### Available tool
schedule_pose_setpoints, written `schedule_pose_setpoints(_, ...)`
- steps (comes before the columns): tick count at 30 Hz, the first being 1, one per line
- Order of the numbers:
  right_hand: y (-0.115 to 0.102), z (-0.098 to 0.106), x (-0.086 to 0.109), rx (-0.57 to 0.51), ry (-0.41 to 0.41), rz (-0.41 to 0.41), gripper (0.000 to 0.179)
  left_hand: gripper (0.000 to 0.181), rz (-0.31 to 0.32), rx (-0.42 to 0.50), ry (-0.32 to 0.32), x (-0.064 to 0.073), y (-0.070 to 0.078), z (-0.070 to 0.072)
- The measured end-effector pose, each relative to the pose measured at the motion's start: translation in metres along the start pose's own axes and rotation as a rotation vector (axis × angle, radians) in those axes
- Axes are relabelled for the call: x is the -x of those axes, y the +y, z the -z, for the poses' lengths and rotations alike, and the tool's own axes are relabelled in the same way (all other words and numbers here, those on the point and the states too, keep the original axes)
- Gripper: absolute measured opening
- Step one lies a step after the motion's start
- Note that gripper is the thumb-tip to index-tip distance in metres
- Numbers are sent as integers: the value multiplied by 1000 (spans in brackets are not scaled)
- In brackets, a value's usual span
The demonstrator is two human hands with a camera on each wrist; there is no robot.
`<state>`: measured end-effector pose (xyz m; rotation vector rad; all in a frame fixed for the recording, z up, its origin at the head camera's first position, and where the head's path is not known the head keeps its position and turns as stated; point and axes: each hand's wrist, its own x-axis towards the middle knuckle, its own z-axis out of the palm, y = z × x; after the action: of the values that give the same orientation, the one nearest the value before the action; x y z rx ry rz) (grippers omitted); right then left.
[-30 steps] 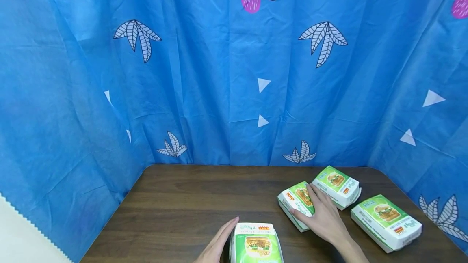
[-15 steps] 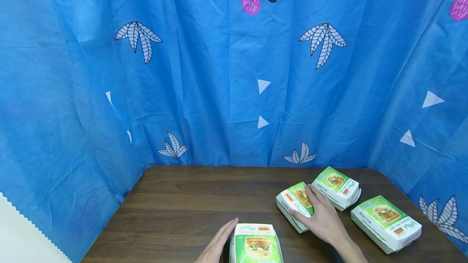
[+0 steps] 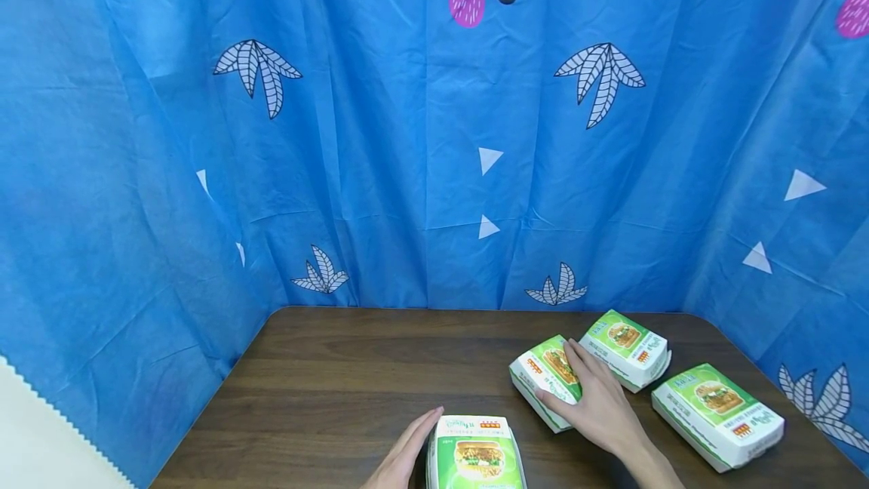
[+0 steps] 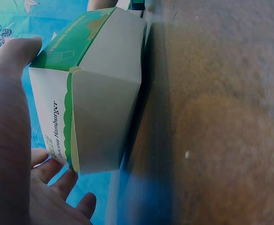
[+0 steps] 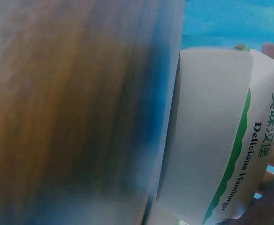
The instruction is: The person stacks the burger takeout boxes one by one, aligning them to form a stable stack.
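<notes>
One wide, two close
We look forward and down from the head across the wooden table point(image 3: 353, 391); tipped sideways, our left wrist camera faces the near hamburger box point(image 4: 106, 122), our right a farther hamburger box point(image 5: 209, 126), both shared with the head view.

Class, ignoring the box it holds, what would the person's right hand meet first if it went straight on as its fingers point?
Probably the blue curtain behind the table; the right hand seems to point just left of the farthest box, though depth is unclear.
</notes>
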<state>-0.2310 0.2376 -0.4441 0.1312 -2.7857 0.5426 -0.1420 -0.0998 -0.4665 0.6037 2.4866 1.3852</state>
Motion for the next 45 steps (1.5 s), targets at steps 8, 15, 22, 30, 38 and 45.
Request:
schedule_pose_setpoints(8,-3,4,0,-2,-3,8,109,105,77,41,3,2,5,-2)
schedule_pose_setpoints(15,-7,10,0,-17,3,15,108,105,79,46,-10,4,5,-1)
schedule_pose_setpoints(22,-9,14,0,-40,25,37,107,108,74,54,-29,4,6,2)
schedule_pose_setpoints(30,-16,20,3,-53,49,64,105,111,36,48,-48,3,3,4)
schedule_pose_setpoints(38,-23,25,5,-84,74,106,103,112,36,41,-30,4,4,3)
schedule_pose_setpoints(45,-25,26,6,-118,109,169,101,111,32,50,-35,4,3,3)
